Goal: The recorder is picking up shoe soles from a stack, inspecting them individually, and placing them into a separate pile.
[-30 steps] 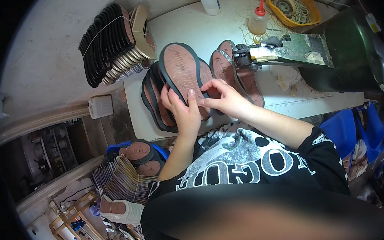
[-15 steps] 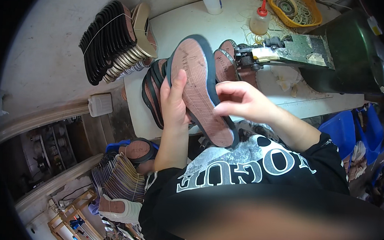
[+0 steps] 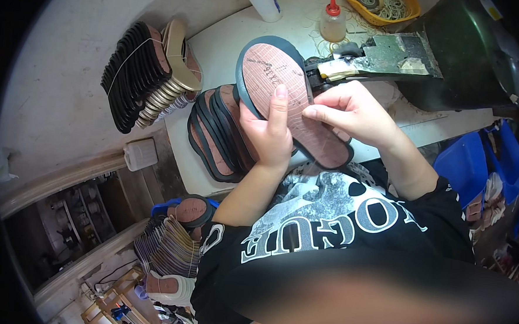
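Observation:
A shoe insole (image 3: 295, 96) with a brown-pink, grid-lined underside and a dark rim is tilted up in front of me. My left hand (image 3: 270, 130) grips it from the left, thumb pressed flat on the underside and fingers hidden behind. On the opposite side, the thumb and forefinger of my right hand (image 3: 356, 113) pinch its edge near the narrow middle. Behind my left wrist, a row of similar dark-edged insoles (image 3: 217, 130) leans together on the white table (image 3: 210, 48). A green machine arm (image 3: 388, 57) stands just beyond the held insole.
Tied bundles of insoles (image 3: 138, 76) stand at the left table edge, with more stacked (image 3: 167, 245) lower left. A red-capped bottle (image 3: 333, 26), a white bottle (image 3: 263, 4) and a yellow basket (image 3: 380, 17) occupy the back. Blue plastic bins (image 3: 465, 161) sit at the right.
The held insole has turned, its narrow end swinging right. My left thumb now lies nearer its middle, and the fingers of my right hand have closed together at its edge. The whole view has shifted.

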`<state>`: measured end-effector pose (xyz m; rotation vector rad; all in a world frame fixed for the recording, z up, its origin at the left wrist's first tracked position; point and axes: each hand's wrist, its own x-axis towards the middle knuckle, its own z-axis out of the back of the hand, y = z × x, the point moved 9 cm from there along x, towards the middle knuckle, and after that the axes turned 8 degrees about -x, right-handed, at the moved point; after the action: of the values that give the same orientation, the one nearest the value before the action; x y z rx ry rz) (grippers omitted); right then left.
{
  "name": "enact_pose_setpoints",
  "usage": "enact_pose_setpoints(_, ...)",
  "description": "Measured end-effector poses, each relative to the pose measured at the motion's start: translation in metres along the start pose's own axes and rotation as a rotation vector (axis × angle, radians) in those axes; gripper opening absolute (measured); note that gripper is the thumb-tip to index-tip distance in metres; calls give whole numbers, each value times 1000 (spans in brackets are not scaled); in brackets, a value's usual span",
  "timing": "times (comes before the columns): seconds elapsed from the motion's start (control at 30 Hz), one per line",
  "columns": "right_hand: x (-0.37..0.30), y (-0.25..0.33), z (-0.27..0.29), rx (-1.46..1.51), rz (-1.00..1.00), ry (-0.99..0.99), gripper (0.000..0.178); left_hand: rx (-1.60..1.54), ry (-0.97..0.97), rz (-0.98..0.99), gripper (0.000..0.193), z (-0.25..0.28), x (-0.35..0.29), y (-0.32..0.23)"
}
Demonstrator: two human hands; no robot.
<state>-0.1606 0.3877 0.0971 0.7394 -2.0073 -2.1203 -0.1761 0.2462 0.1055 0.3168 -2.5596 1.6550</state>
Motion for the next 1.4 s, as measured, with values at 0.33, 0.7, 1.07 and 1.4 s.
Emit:
enact_pose_setpoints(0.33, -11, -17, 16, 197, 3, -54, 28, 22, 11, 145, 28, -2, 23, 22)
enact_pose_setpoints(0.7, -50, -42, 28, 343, 11, -101, 27, 9, 27, 247, 36, -29, 47, 66)
enact_pose_setpoints(1.07, -55, -34, 10, 547, -34, -72, 35, 84, 34, 303, 31, -44, 68, 73)
enact_pose_setpoints(1.4, -14, -31, 13, 636, 44, -282, 34, 944, 193, -194, 78, -46, 131, 31)
